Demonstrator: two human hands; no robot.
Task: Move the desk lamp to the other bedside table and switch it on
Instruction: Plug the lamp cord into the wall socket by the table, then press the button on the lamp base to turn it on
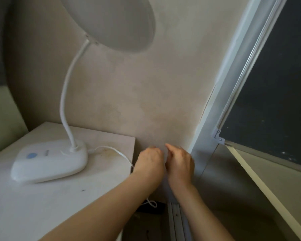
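Note:
A white desk lamp stands on a pale bedside table. Its flat base carries a blue round button, a bendy neck rises from it, and the round head hangs high above. The lamp is unlit. A white cable leaves the base, runs over the table's right edge and loops near the floor. My left hand and my right hand are side by side just right of the table, close to the wall, fingers curled. What they hold is hidden behind them.
A beige wall stands behind the table. To the right are a grey window frame and dark glass, with a sill below. A dark object lies on the floor by the cable loop.

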